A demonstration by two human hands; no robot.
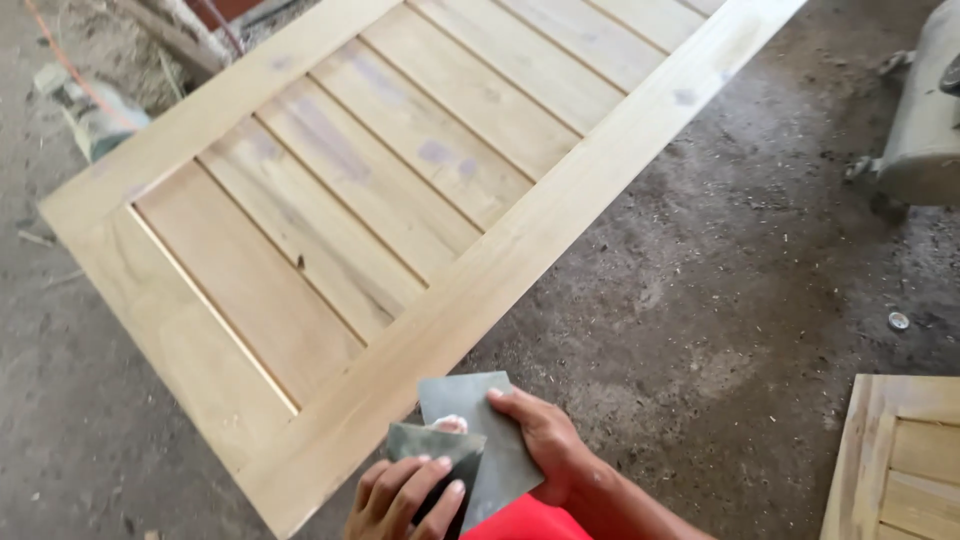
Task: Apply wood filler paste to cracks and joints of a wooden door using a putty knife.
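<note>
— Both hands sat lowest, sharing a grey sandpaper sheet (480, 430)?

— Yes. Its long axis ran from lower right up-left toward the wooden door (400, 190), beside the near rail. The right hand (545, 440) pinched its upper edge; the left hand (400, 500), fingers curled, gripped the folded lower flap.

Floor (720, 300): bare grey concrete, dusted with sawdust and wood chips.
Right edge: pale metal tank (925, 120) on small feet.
Lower right: second slatted wooden panel (900, 460).
Light: even daylight.
</note>
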